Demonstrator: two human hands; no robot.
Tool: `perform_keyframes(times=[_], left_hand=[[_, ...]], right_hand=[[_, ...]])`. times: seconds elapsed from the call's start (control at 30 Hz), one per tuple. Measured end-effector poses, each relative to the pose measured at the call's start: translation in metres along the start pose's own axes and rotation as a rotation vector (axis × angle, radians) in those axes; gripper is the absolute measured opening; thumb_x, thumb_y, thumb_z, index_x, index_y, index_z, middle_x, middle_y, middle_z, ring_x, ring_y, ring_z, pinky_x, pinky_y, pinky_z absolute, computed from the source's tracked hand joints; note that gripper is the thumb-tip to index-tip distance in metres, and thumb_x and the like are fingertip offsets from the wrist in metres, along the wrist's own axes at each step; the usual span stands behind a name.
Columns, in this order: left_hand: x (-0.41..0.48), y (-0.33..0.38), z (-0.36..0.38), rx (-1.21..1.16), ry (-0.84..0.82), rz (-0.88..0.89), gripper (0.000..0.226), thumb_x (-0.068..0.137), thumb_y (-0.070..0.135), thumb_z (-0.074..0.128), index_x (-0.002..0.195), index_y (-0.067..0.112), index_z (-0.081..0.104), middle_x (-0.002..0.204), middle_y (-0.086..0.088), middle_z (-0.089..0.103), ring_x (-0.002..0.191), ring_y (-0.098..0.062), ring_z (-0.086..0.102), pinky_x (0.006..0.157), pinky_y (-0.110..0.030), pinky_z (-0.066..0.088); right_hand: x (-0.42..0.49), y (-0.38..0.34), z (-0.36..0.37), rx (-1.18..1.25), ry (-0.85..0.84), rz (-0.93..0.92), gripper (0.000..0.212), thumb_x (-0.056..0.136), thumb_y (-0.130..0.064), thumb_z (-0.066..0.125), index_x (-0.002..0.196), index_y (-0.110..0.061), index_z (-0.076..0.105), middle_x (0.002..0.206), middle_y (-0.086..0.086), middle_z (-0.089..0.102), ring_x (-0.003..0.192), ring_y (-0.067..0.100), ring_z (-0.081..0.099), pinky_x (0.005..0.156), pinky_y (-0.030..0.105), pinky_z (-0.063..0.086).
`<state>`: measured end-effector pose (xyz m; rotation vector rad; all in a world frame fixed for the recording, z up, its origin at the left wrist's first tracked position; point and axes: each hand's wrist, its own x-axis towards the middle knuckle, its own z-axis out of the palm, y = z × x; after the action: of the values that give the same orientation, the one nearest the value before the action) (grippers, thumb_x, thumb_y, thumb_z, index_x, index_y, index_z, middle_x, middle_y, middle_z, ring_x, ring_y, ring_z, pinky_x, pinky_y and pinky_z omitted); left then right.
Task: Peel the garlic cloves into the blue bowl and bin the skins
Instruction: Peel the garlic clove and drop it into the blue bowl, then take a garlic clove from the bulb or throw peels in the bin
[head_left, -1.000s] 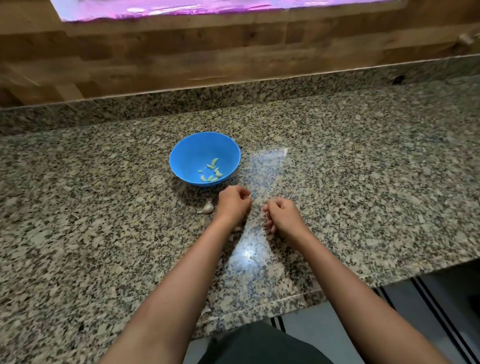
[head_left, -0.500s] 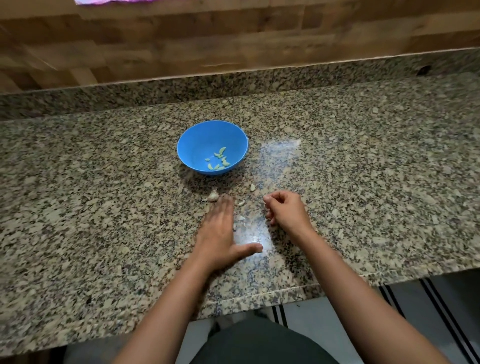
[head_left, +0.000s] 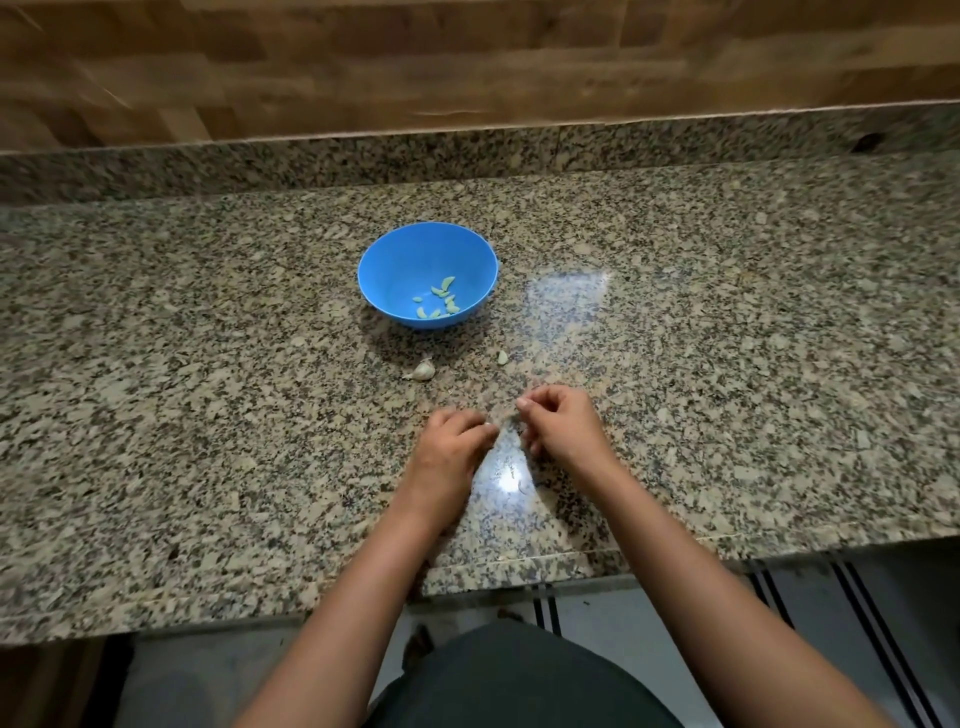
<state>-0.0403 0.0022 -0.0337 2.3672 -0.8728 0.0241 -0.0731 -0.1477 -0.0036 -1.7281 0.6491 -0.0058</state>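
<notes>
The blue bowl (head_left: 379, 260) stands on the speckled granite surface (head_left: 727, 364), about midway between its back and front edges and a little left of the middle. Several peeled garlic cloves (head_left: 442, 299) lie in the bottom of it, toward its near right side. On the surface just in front of the bowl lies one unpeeled clove (head_left: 422, 371), apart from the bowl. To the right of that clove sits a small pale scrap (head_left: 502, 357), too small to tell whether it is skin or garlic.

Both hands are nearer the front edge, close together but not touching. The left hand (head_left: 449, 449) is knuckles up with its fingers curled under. The right hand (head_left: 563, 426) has its fingers curled and its thumb and forefinger drawn together. I cannot tell whether either hand holds anything. A wooden wall (head_left: 467, 62) rises behind the surface's raised back edge.
</notes>
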Motion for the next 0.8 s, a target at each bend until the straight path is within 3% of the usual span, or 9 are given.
perform_keyframes(times=[0.1, 0.3, 0.4, 0.5, 0.8], left_hand=[[-0.003, 0.002, -0.007, -0.027, 0.020, -0.110, 0.024, 0.092, 0.012, 0.056, 0.113, 0.009, 0.066, 0.114, -0.003, 0.061, 0.100, -0.003, 0.038, 0.095, -0.015, 0.033], [0.005, 0.009, -0.015, -0.106, 0.017, -0.367, 0.016, 0.086, 0.010, 0.065, 0.101, 0.009, 0.071, 0.102, -0.003, 0.067, 0.089, -0.008, 0.058, 0.083, -0.012, 0.043], [0.001, 0.010, -0.024, -0.451, 0.111, -0.625, 0.013, 0.082, 0.008, 0.069, 0.094, 0.012, 0.073, 0.092, 0.000, 0.072, 0.077, -0.005, 0.063, 0.069, -0.012, 0.052], [-0.015, 0.006, -0.039, -0.746, 0.241, -0.771, 0.010, 0.081, 0.003, 0.069, 0.090, 0.007, 0.073, 0.084, 0.000, 0.071, 0.073, -0.008, 0.064, 0.058, -0.011, 0.050], [-0.129, -0.022, -0.108, -0.987, 0.700, -0.925, 0.019, 0.079, -0.004, 0.068, 0.073, 0.014, 0.071, 0.071, 0.005, 0.071, 0.071, -0.010, 0.066, 0.073, -0.020, 0.054]], right_hand=[[-0.005, -0.002, 0.002, 0.056, -0.053, 0.033, 0.007, 0.091, -0.005, 0.056, 0.090, -0.005, 0.063, 0.077, 0.013, 0.064, 0.061, 0.019, 0.059, 0.066, 0.036, 0.057], [-0.011, -0.002, 0.010, 0.163, -0.115, 0.108, 0.009, 0.092, -0.003, 0.054, 0.097, 0.000, 0.062, 0.081, 0.013, 0.064, 0.063, 0.017, 0.062, 0.063, 0.025, 0.057], [-0.013, -0.003, 0.019, 0.231, -0.150, 0.162, 0.010, 0.094, -0.003, 0.050, 0.095, -0.001, 0.061, 0.077, 0.013, 0.062, 0.064, 0.019, 0.061, 0.063, 0.026, 0.056], [-0.021, -0.009, 0.035, 0.318, -0.199, 0.213, 0.012, 0.094, -0.001, 0.048, 0.090, -0.001, 0.059, 0.076, 0.014, 0.061, 0.064, 0.021, 0.061, 0.065, 0.028, 0.056], [-0.097, -0.046, 0.145, 0.280, -0.569, 0.166, 0.015, 0.093, 0.001, 0.045, 0.086, 0.001, 0.058, 0.075, 0.014, 0.060, 0.062, 0.020, 0.059, 0.056, 0.022, 0.053]])
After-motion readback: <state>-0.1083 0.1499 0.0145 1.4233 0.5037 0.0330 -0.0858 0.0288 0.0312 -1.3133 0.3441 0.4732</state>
